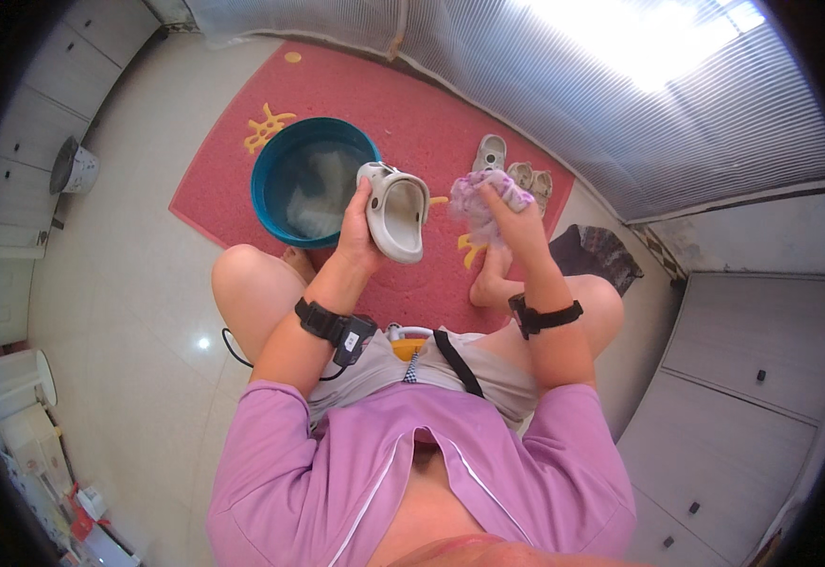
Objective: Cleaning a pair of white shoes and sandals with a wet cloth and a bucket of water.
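My left hand (pixel 359 230) grips a whitish foam clog (pixel 397 216) by its side, with the clog's foot opening turned up toward me. It is held at the right rim of a teal plastic basin (pixel 263 205). Cloudy water (pixel 306 184) fills part of the basin, and something pale lies in it, too murky to name. Bunched in my right hand (pixel 515 212) is a purple-and-white mesh bath puff (pixel 483 195), apart from the clog. Just beyond that hand, another pale clog (pixel 490 151) and a pair of smaller, dirtier clogs (pixel 529 178) rest on the mat.
Under the basin lies a red floor mat (pixel 384 92) with yellow characters. A dark cloth (pixel 597 255) sits by my right knee. Grey cabinets (pixel 745 383) line the right side. A small bin (pixel 77 168) stands by the left cabinets. A translucent curtain (pixel 597 85) hangs beyond the mat.
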Demonstrator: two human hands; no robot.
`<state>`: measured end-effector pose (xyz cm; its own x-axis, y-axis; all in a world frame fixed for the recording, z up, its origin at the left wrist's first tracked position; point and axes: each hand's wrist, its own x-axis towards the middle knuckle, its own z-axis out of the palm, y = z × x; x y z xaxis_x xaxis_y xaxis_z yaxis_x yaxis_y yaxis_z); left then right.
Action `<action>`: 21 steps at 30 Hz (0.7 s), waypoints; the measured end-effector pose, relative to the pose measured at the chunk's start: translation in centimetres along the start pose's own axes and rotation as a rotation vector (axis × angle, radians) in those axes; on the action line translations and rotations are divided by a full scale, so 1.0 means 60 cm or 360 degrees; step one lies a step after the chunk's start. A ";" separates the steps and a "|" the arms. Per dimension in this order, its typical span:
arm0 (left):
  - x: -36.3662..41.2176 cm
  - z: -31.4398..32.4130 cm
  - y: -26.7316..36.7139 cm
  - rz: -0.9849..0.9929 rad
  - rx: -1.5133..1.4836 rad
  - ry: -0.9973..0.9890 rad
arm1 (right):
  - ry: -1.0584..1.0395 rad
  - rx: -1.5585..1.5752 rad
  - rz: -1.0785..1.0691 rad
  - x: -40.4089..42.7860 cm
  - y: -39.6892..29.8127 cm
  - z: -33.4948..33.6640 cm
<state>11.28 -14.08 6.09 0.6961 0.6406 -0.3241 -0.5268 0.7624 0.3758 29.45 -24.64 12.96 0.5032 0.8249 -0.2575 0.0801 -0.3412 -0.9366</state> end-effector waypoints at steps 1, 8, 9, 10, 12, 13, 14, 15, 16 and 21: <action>0.003 0.000 -0.002 0.0016 -0.0041 -0.0014 | -0.0159 0.0187 -0.0197 -0.012 -0.005 0.011; -0.006 0.022 -0.014 -0.0077 -0.0112 -0.0359 | -0.0806 -0.0683 -0.0777 -0.048 0.008 0.099; -0.007 0.023 -0.016 -0.0113 -0.0109 -0.0494 | -0.0801 -0.0679 -0.0772 -0.047 0.010 0.106; -0.007 0.019 -0.019 -0.0106 -0.0152 -0.0356 | -0.0704 -0.0443 -0.0794 -0.043 0.017 0.114; -0.011 0.030 -0.026 -0.0141 -0.0191 -0.0374 | -0.0451 -0.0256 -0.0956 -0.035 0.022 0.126; -0.012 0.039 -0.026 -0.0167 -0.0232 -0.0391 | -0.0440 -0.0258 -0.0953 -0.031 0.019 0.126; -0.010 0.043 -0.026 -0.0133 -0.0155 -0.0303 | -0.0491 -0.0314 -0.0732 -0.027 0.015 0.125; -0.009 0.041 -0.028 -0.0137 -0.0158 -0.0304 | -0.0547 -0.0368 -0.0510 -0.026 0.010 0.124; -0.006 0.036 -0.032 -0.0039 -0.0042 -0.0255 | -0.0545 -0.0371 -0.0507 -0.021 0.008 0.123; -0.009 0.045 -0.024 0.0093 0.0096 -0.0216 | -0.0452 -0.0533 -0.0591 -0.022 0.015 0.121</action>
<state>13.00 -15.75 8.06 0.7267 0.6626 -0.1812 -0.5411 0.7147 0.4432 22.60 -22.78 10.74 0.1422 0.9896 -0.0229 0.4985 -0.0916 -0.8620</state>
